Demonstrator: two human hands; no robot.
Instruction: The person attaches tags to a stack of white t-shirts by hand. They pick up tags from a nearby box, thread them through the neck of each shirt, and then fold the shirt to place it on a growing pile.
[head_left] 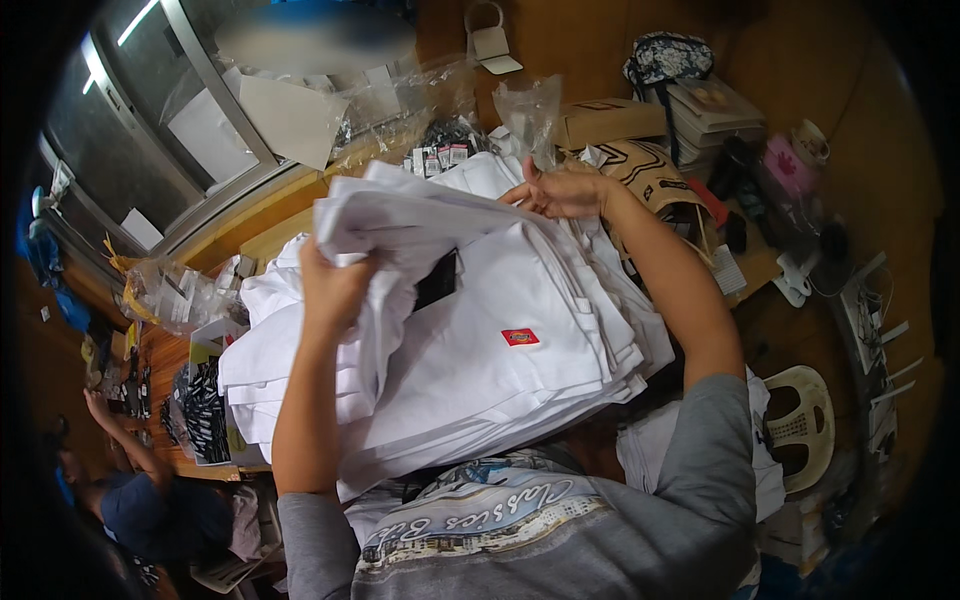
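Observation:
A thick pile of folded white garments [470, 360] lies in front of me, and its top piece carries a small red label [520, 337]. My left hand [335, 285] is closed around a folded white garment [410, 212], raised and bent back over the left part of the pile. Under its lifted edge a black patch [437, 283] shows on the cloth. My right hand [568, 193] is at the far edge of the pile, by the raised garment's right end. Its thumb sticks up apart from the fingers, and I see nothing gripped in it.
Beyond the pile lie small tags [440, 158] and clear plastic bags [530, 110]. To the right are a brown paper bag [640, 175] and a white plastic chair [800, 425]. A co-worker [150, 500] sits at the lower left, near a box of black-and-white items [208, 400].

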